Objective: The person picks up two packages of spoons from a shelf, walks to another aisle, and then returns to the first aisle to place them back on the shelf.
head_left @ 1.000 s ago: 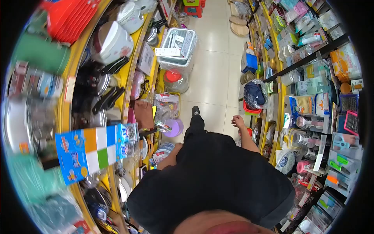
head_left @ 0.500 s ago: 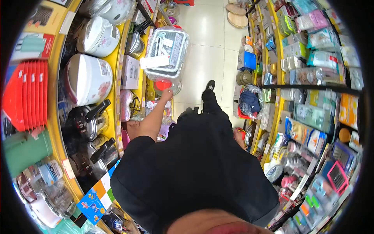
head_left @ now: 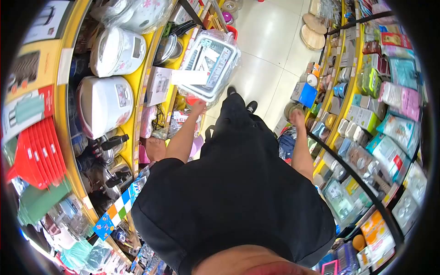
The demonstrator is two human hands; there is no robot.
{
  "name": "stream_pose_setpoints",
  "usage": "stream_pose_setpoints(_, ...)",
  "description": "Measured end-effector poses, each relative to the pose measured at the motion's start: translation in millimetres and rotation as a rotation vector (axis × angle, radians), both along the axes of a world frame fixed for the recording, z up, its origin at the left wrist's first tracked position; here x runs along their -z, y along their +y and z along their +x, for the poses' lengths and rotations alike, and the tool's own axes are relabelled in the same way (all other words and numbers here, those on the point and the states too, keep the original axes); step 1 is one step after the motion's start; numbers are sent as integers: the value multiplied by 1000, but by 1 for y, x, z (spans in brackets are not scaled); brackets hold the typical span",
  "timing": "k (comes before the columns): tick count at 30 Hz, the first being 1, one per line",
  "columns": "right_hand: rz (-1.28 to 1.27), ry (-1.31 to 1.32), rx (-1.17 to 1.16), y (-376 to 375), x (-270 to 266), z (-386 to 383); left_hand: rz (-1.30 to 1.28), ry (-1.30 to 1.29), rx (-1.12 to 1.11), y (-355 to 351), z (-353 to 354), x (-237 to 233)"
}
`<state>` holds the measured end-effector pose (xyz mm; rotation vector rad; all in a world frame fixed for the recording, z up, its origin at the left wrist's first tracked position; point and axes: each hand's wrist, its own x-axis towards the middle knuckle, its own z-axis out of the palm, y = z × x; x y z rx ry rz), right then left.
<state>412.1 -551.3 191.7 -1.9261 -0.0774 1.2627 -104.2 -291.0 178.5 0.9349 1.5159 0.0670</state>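
Note:
My left hand point(head_left: 199, 108) is beside the lower end of a plastic-wrapped stack of clear containers point(head_left: 208, 66), close to a red item point(head_left: 192, 99) under it; its fingers are too small to make out. My right hand point(head_left: 297, 118) hangs out over the right side of the aisle, near a round olive-coloured item point(head_left: 291, 109) and above a dark blue bundle point(head_left: 287, 143). Whether it holds anything is too small to tell.
Rice cookers point(head_left: 106, 106) and red stacked goods point(head_left: 39, 153) fill the left shelves. On the right, shelves hold packaged goods point(head_left: 364, 114); a blue box point(head_left: 304, 94) and round wooden boards point(head_left: 313, 35) stand at the floor's edge. Pale tiles point(head_left: 266, 50) run between.
The view has turned and moved forward along the aisle. My right hand has swung forward from low beside my body. My feet have changed position, with both shoes now showing. My left hand stays by the containers.

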Motion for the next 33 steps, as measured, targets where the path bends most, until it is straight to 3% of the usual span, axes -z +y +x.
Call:
stream_pose_setpoints(3, 150, -131, -75, 93, -36, 29, -47, -29, -196, 45, 22, -22)
stream_pose_setpoints(4, 170, -118, -54, 117, -54, 27, 18, -25, -170, 65, 20, 4)
stream_pose_setpoints(7, 97, -126, -50, 162, -89, 21, -36, 36, -210, 128, 46, 17)
stream_pose_setpoints(9, 101, -91, -22, 163, -71, 14, -19, 59, -208, 172, 59, 42)
stream_pose_setpoints(11, -92, -29, -107, 150, -52, 2, 18, 109, -175, 215, 76, 63)
stream_pose_setpoints(13, -215, -8, -144, 135, -49, -17, 311, 190, 4, 247, 70, 142)
stream_pose_setpoints(14, -273, 32, -155, 127, -52, -24, 360, 255, 65, 263, 79, 149)
stream_pose_setpoints(16, -387, 112, -177, 114, -57, -31, 436, 335, 129, 294, 102, 145)
stream_pose_setpoints(19, -406, 82, -97, 101, -70, -30, 481, 407, 224, 327, 143, 102)
stream_pose_setpoints(22, -396, 36, -51, 108, -79, -20, 520, 422, 334, 341, 147, 121)
stream_pose_setpoints(28, -329, -37, 21, 189, -107, -7, 495, 590, 387, 344, 163, 94)
stream_pose_setpoints(30, -311, -17, -55, 210, -103, -1, 436, 616, 452, 347, 174, 77)
stream_pose_setpoints(33, -232, -9, -83, 234, -96, 4, 438, 644, 431, 344, 180, 87)
